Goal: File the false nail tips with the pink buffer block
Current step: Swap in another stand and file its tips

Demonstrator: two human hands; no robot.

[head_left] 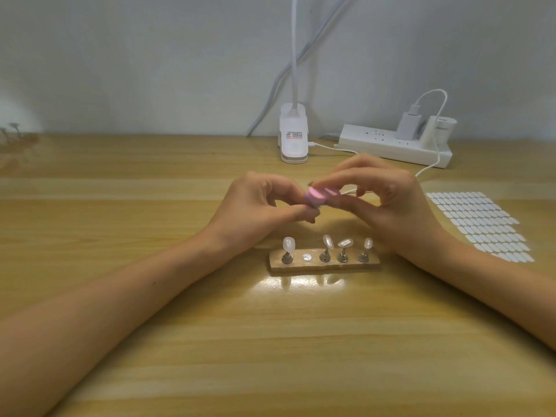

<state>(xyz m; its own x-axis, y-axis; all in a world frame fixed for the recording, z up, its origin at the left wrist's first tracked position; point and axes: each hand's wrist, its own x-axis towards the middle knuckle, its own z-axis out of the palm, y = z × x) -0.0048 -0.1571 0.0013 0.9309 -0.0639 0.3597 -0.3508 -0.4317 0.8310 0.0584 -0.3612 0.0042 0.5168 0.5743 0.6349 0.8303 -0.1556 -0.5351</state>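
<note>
A wooden holder (325, 264) lies on the table in front of me. Several pearly false nail tips (344, 242) stand on its metal pegs, and one slot (306, 257) between them has no peg. Above and behind the holder, my right hand (391, 203) grips the pink buffer block (410, 196) by its right part. My left hand (261, 203) pinches something small right under the block's left end; the fingers and the block hide what it is. Both hands are raised off the table and the block looks blurred.
A white clip lamp (293, 136) and a white power strip (391, 144) with a charger and cable stand at the back by the wall. A sheet of white oval stickers (481, 224) lies to the right. The wooden table (210, 341) spreads wide around the holder.
</note>
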